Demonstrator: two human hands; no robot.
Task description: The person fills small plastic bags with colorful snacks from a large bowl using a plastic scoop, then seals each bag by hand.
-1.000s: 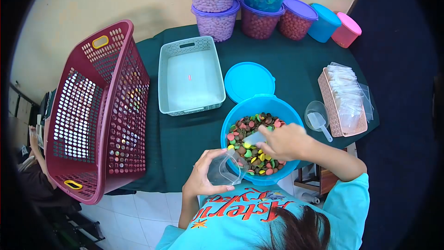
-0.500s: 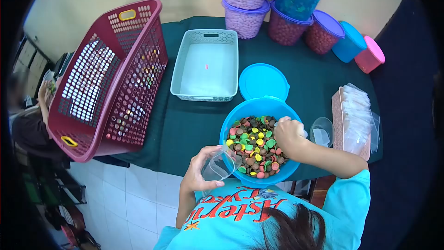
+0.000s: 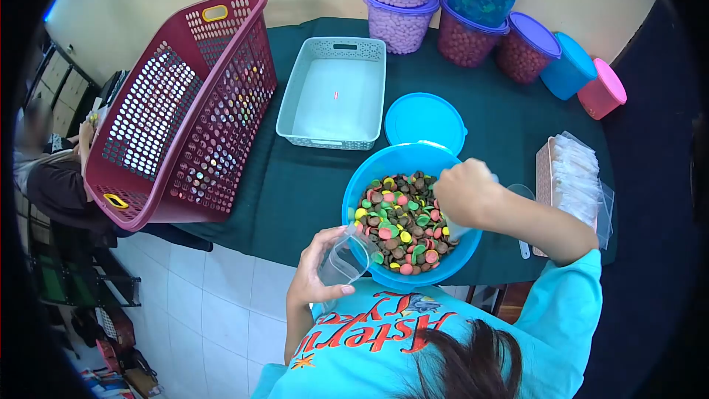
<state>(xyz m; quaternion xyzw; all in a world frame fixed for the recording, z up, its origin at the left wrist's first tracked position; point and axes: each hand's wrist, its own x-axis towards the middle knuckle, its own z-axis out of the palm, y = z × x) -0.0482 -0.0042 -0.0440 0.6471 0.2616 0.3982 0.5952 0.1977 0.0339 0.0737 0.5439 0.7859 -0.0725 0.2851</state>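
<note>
A clear plastic cup (image 3: pixel 344 260) is gripped in my left hand (image 3: pixel 314 270), tilted with its mouth at the near left rim of a blue tub (image 3: pixel 354 185). Small round candies or biscuits (image 3: pixel 402 225) in brown, pink, green and yellow fill much of the tub. Over the tub's right side, my right hand (image 3: pixel 467 193) is closed around a pale translucent plastic thing (image 3: pixel 456 231). My fingers hide most of it, so its exact kind cannot be made out. Just behind the tub lies a round blue lid (image 3: pixel 425 124).
A tall maroon basket (image 3: pixel 221 96) and a pale green tray (image 3: pixel 284 114) stand left. Lidded tubs (image 3: pixel 461 41) line the back. At right are a pink basket (image 3: pixel 544 177) of plastic bags (image 3: pixel 574 177) and a white handle (image 3: pixel 524 250). Another person (image 3: pixel 55 185) is far left.
My right hand has lifted slightly and turned over the tub; the pale thing now shows below it. A white handle has come into sight at right. My left hand still holds the cup at the rim.
</note>
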